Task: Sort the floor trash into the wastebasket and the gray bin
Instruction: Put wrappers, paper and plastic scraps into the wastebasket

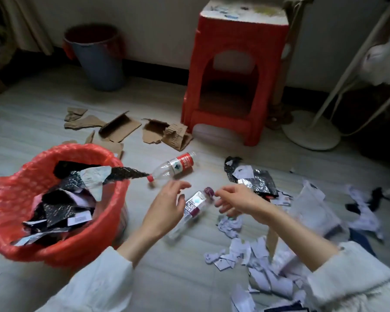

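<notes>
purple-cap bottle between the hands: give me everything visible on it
The purple-cap bottle is clear thin plastic, looks empty, with a silvery label banded purple. It lies on its side on the floor, cap pointing up-right toward the right hand. The left hand overlaps its middle; whether either hand actually touches it is unclear.

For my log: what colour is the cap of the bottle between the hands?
Dark purple cap, head view.

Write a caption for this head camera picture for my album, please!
Both hands, left and right, reach for a purple-capped bottle beside the red-lined wastebasket.
</notes>
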Demonstrator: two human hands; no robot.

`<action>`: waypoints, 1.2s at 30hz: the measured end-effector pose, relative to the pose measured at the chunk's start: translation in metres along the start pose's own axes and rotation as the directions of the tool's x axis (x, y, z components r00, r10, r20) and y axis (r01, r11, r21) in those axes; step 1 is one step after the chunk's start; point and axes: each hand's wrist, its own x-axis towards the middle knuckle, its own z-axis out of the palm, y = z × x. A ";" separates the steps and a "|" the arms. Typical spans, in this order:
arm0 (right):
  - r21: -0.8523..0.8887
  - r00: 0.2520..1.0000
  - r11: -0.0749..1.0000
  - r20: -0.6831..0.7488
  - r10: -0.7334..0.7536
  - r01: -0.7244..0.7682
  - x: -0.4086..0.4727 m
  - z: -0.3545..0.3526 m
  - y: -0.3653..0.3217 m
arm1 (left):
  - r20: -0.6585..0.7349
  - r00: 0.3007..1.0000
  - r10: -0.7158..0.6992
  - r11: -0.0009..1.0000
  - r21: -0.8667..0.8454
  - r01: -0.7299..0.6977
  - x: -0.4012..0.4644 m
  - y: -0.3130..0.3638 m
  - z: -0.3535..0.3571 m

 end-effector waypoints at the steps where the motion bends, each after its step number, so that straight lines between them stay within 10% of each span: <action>1: -0.032 0.999 0.999 -0.036 0.030 -0.031 -0.001 -0.011 0.021 | 0.105 0.994 0.003 1.000 0.030 -0.006 0.001 0.001 0.020; 7: -0.339 0.952 0.917 -0.286 0.111 -0.209 0.012 -0.031 0.147 | 0.604 0.791 -0.094 0.951 0.289 -0.108 -0.022 -0.014 0.128; 18: -0.760 0.996 0.647 -0.010 0.092 -0.067 0.011 0.023 0.274 | 0.901 0.422 0.101 0.611 0.278 -0.741 -0.018 -0.035 0.219; 23: -0.839 0.986 0.536 0.002 0.169 -0.090 0.023 0.004 0.272 | 0.825 0.452 0.338 0.522 0.236 -0.820 -0.016 -0.053 0.237; 36: -0.619 0.979 0.778 -0.203 -0.030 -0.105 0.024 0.027 0.270 | 0.673 0.663 0.326 0.704 0.295 -0.646 -0.042 -0.069 0.204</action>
